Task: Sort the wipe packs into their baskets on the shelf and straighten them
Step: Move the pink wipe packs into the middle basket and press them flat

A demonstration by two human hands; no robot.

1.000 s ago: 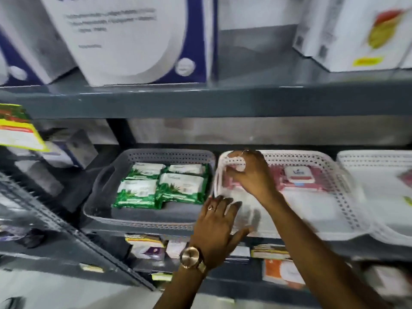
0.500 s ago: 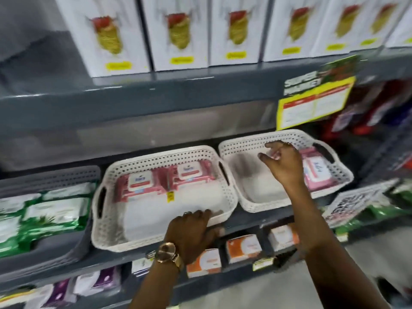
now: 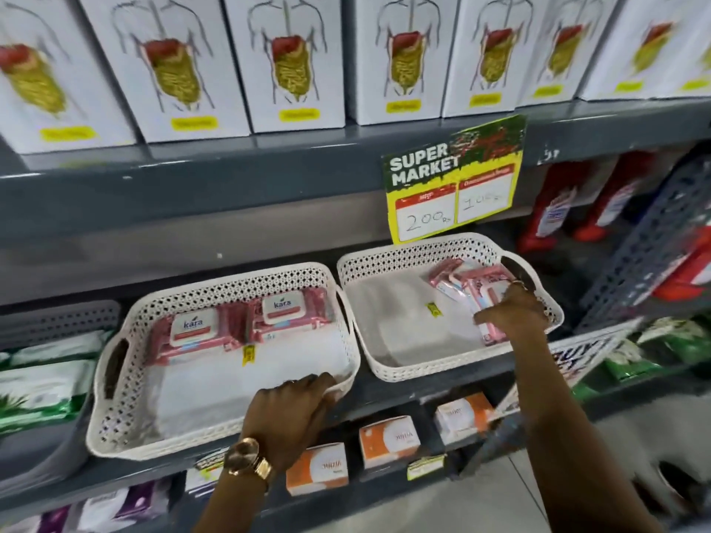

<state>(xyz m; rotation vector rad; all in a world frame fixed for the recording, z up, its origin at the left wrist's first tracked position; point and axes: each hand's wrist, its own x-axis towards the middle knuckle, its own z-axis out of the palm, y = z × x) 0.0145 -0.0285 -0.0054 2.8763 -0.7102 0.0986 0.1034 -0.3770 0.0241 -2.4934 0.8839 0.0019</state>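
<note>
Two white perforated baskets stand side by side on the grey shelf. The left basket (image 3: 115, 382) holds two pink wipe packs (image 3: 192, 332) along its back wall. My left hand (image 3: 292, 413) grips that basket's front rim. The right basket (image 3: 384, 263) holds a few pink wipe packs (image 3: 461, 286) lying askew at its right end. My right hand (image 3: 511, 313) reaches into it and closes on one pink pack at the right side. A grey basket (image 3: 50, 325) with green wipe packs (image 3: 38, 394) sits at the far left.
White boxes (image 3: 169, 67) line the shelf above. A yellow price sign (image 3: 454, 186) hangs from that shelf's edge over the right basket. Orange and white boxes (image 3: 388, 440) sit on the shelf below. Red bottles (image 3: 558, 209) and green packs (image 3: 673, 340) are at the right.
The view has swung right along the shelf. My right hand went from the left basket to the right one and has dropped onto a pink pack. My left hand now grips the left basket's rim.
</note>
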